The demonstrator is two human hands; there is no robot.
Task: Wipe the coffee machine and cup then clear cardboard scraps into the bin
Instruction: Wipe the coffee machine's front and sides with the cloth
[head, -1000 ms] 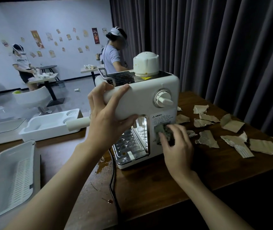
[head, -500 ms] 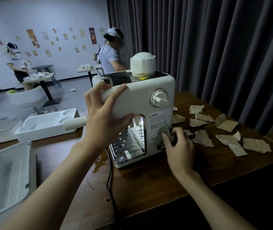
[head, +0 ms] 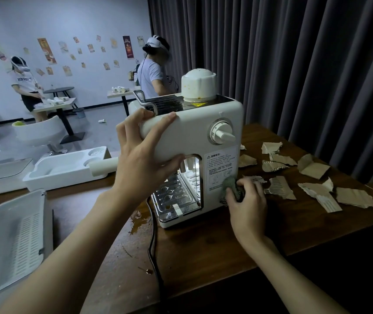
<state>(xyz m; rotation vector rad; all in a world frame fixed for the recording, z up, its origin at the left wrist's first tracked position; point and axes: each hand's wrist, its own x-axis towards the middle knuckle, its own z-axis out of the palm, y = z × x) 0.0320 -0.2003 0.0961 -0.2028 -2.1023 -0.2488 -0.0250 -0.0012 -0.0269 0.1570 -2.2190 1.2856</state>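
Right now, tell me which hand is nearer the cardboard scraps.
Right. The right hand, gripping a cloth, is beside the cardboard scraps; the left hand grips the coffee machine on its far side.

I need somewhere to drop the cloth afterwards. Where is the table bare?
The table is bare along its near edge, between the cord and the right hand, in front of the coffee machine. Crowded: cardboard scraps fill the right side, white trays the left, and a brown spill sits beside the cord.
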